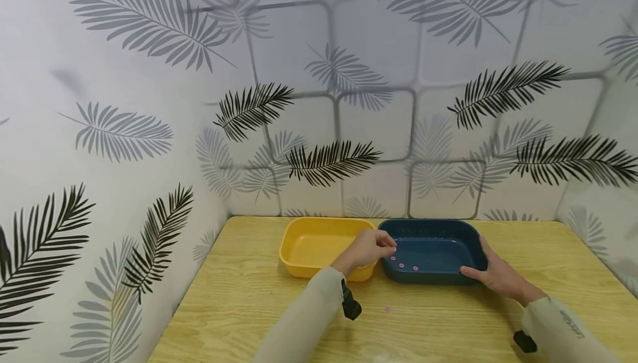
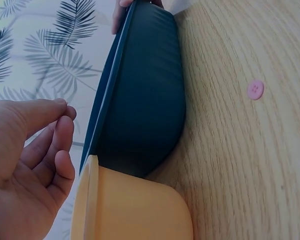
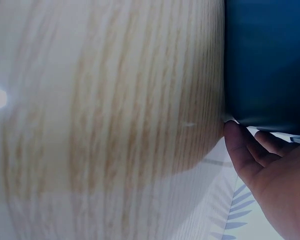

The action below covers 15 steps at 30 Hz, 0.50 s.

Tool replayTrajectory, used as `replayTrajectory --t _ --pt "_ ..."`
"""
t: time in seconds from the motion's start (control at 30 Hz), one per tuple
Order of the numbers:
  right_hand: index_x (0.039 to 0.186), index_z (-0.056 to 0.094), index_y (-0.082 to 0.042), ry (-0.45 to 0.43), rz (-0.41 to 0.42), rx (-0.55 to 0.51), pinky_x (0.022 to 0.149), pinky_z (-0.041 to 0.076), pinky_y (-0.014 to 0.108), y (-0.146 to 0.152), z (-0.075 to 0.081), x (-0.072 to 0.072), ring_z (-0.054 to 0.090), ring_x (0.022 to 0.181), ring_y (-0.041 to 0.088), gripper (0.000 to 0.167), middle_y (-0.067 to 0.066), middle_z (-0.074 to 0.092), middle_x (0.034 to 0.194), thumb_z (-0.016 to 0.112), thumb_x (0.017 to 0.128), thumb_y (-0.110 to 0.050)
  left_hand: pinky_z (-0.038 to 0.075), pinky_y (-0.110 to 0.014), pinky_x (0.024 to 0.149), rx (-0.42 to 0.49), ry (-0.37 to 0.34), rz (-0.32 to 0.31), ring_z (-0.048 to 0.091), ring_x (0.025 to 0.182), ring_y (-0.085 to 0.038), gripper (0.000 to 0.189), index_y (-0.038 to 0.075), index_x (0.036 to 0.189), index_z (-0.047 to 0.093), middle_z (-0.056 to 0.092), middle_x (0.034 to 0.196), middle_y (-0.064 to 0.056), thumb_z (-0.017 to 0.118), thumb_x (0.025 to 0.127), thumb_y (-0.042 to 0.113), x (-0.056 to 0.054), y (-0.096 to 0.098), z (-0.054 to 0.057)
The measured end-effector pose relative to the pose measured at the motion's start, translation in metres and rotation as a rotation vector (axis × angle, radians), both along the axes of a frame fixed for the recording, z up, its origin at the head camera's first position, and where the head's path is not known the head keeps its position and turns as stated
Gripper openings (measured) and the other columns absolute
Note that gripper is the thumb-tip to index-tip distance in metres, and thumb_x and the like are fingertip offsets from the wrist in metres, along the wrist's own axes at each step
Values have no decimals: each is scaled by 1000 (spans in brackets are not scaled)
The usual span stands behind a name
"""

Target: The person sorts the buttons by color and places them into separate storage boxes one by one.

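A dark blue plastic basin (image 1: 428,280) stands on the table with a few pink buttons (image 1: 416,268) lying inside near its left front. Over its left edge, my left hand (image 1: 366,249) pinches a small pink button (image 1: 395,249) between thumb and forefinger; the fingertips (image 2: 65,107) hide most of it in the left wrist view. My right hand (image 1: 500,275) grips the basin's right front corner, thumb at the front and the other fingers along the right side. Another pink button (image 2: 256,89) lies on the table in front of the basins.
A yellow basin (image 1: 294,269) sits left of the blue one, their sides close together under my left forearm. The wooden table (image 1: 224,296) meets a leaf-patterned wall (image 1: 309,197) behind both basins. Dark devices are strapped at both wrists.
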State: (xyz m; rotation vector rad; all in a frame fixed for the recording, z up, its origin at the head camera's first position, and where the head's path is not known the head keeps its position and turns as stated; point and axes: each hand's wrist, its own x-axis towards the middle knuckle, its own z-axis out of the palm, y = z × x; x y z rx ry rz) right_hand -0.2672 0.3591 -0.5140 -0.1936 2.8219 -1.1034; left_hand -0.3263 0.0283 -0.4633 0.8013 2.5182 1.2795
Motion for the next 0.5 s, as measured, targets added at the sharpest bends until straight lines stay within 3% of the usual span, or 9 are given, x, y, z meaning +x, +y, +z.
replayTrajectory --t 0.13,0.37,0.5 --pt "144 -21 2 3 -1 3 95 21 71 0 1 0 13 126 62 109 41 -4 145 62 90 -42 49 -20 67 5 -29 42 57 74 -7 8 14 96 71 62 82 9 67 90 18 -4 2 -3" --pt "144 -20 3 -6 -3 -9 96 21 70 -2 3 2 12 126 62 108 41 -5 146 63 90 -41 49 -19 64 -12 14 47 58 71 -5 10 13 97 71 63 81 9 66 90 18 -9 7 -4" --pt "145 -19 4 -8 -4 -22 96 19 70 -3 5 3 11 127 62 109 41 -5 146 63 90 -40 49 -20 64 -18 4 60 57 71 -6 9 14 97 71 62 81 9 66 90 18 -11 9 -4"
